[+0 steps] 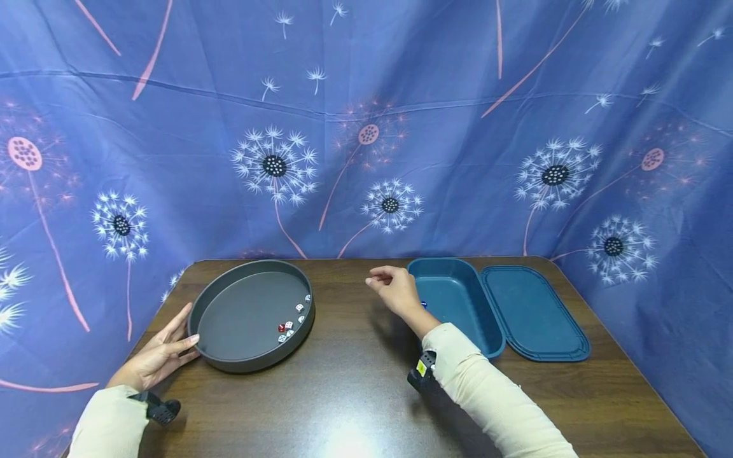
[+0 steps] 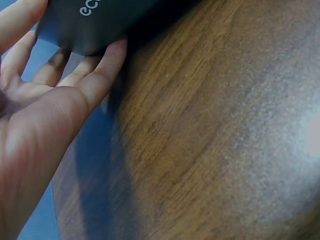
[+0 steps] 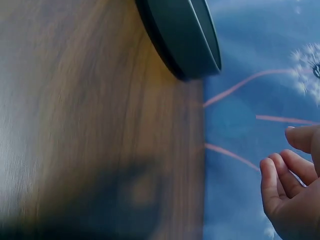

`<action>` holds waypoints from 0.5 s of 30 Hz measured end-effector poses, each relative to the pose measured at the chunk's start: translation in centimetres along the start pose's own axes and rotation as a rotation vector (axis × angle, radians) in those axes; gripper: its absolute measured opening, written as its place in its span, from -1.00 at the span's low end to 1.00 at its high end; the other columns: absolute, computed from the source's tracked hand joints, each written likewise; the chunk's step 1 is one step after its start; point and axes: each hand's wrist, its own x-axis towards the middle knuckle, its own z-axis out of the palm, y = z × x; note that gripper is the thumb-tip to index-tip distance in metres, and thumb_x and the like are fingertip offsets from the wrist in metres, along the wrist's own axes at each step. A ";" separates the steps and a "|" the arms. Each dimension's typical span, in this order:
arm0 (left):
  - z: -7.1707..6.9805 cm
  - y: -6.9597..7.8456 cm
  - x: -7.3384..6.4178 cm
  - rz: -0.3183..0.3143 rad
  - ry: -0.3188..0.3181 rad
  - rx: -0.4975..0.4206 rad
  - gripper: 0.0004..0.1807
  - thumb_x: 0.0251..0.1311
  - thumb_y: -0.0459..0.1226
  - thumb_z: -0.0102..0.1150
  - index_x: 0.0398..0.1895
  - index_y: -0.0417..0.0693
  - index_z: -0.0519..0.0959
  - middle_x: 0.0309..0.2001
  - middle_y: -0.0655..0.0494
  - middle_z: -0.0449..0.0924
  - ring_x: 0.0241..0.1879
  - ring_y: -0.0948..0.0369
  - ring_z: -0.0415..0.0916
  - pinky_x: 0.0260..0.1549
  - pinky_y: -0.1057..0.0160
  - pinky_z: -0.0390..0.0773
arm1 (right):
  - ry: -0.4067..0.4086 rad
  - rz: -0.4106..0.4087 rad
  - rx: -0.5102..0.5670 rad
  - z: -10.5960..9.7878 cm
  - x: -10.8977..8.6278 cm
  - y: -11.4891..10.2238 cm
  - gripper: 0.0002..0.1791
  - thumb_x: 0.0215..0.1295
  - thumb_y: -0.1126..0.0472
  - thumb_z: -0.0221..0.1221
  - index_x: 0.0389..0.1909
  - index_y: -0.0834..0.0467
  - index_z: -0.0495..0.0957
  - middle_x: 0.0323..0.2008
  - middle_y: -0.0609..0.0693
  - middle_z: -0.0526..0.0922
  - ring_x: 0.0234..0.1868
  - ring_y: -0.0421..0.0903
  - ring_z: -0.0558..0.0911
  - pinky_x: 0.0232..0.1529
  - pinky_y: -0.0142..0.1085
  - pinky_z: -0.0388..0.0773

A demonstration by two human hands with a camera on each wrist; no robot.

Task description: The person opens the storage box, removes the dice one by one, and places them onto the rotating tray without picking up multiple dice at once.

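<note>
A round dark grey pan (image 1: pixel 240 318) stands at the left of the table. Inside it, several white dice (image 1: pixel 289 326) and one red die (image 1: pixel 281 328) lie by the right and near wall. My left hand (image 1: pixel 162 353) touches the pan's outer left wall with spread, fairly straight fingers; in the left wrist view the fingertips meet its lower edge. Above the table, between the pan and a blue tub (image 1: pixel 458 286), hovers my right hand (image 1: pixel 399 294). Its fingers are loosely bent, thumb apart, and I see nothing between them. A small dark blue object (image 1: pixel 424 305) shows beside that wrist.
A flat blue lid (image 1: pixel 532 312) lies to the right of the tub, against its edge. Behind the wooden table (image 1: pixel 343 356) hangs a blue cloth (image 1: pixel 343 127) with a dandelion pattern.
</note>
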 end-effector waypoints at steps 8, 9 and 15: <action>-0.1 0.0 0.0 0.000 -0.006 0.014 -0.09 0.41 -0.47 -0.16 0.50 0.33 -0.46 0.37 0.12 -0.95 0.04 0.68 0.29 -0.04 0.35 0.50 | 0.001 0.073 -0.015 -3.1 -0.6 2.4 -0.71 0.21 0.15 0.29 -0.08 0.18 0.67 -0.25 0.04 0.72 -0.21 -0.03 0.67 -0.24 -0.19 0.60; -0.2 0.0 0.0 0.000 -0.004 0.019 -0.09 0.41 -0.47 -0.16 0.50 0.33 -0.46 0.37 0.12 -0.95 0.04 0.68 0.29 -0.05 0.35 0.50 | -0.001 0.083 -0.015 -3.5 -0.7 2.8 -0.70 0.22 0.14 0.29 -0.06 0.17 0.66 -0.24 0.04 0.72 -0.20 -0.02 0.67 -0.24 -0.20 0.60; -0.2 0.0 0.0 0.001 -0.001 0.021 -0.10 0.42 -0.47 -0.17 0.50 0.33 -0.45 0.38 0.12 -0.94 0.10 0.67 0.24 -0.04 0.35 0.49 | 0.002 0.110 -0.021 -5.2 -1.4 5.1 -0.67 0.23 0.19 0.27 -0.02 0.26 0.63 -0.23 0.10 0.70 -0.20 0.00 0.65 -0.26 -0.24 0.58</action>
